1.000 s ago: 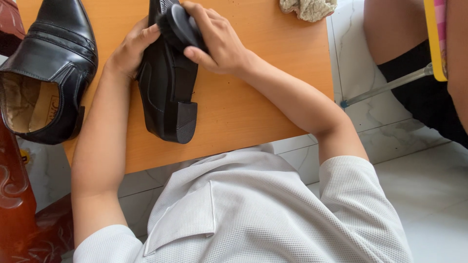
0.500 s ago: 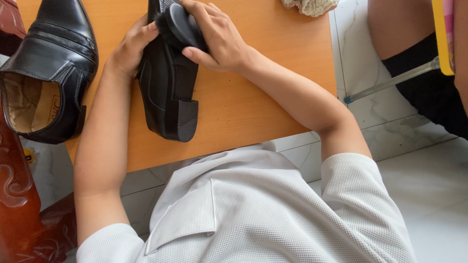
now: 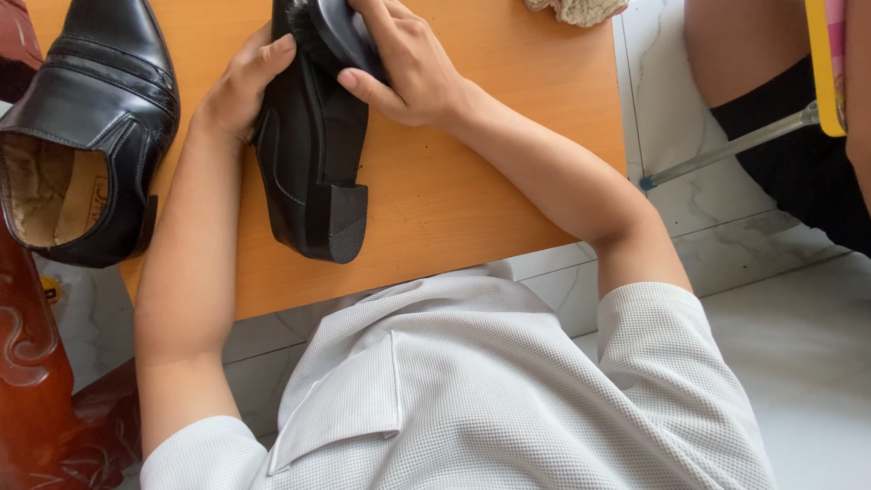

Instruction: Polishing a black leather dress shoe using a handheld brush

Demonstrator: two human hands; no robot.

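Head view, looking straight down over a pale grey textured short-sleeved shirt (image 3: 508, 399) onto an orange wooden tabletop (image 3: 472, 181). Left hand (image 3: 238, 91) curling around the left flank of a black leather dress shoe turned on its side (image 3: 313, 163), thumb lying along the upper and fingers hidden behind it, steadying it on the table. Shoe lying toe far and heel near, ribbed black heel block facing right and toward the near edge. Right hand (image 3: 408, 63) closing over a black shoe brush with a rounded glossy back (image 3: 340, 32), thumb pressing against the brush's near side, fingers wrapping over the top; dark bristles meeting the shoe's upper near the far end. Both grips closed firmly, one on the shoe, one on the brush.

Second black leather dress shoe (image 3: 86, 136) resting upright at the left of the table, tan lining showing, well apart from the held shoe. Cream-coloured crumpled cloth (image 3: 576, 9) lying at the far edge, partly cut off by the frame. Dark red carved wooden furniture (image 3: 36, 381) standing at the near left on a white marbled tile floor (image 3: 798, 345). Another person's bare leg in dark shorts (image 3: 771, 118) showing at the far right, beside a thin metal leg (image 3: 726, 150) of a seat.
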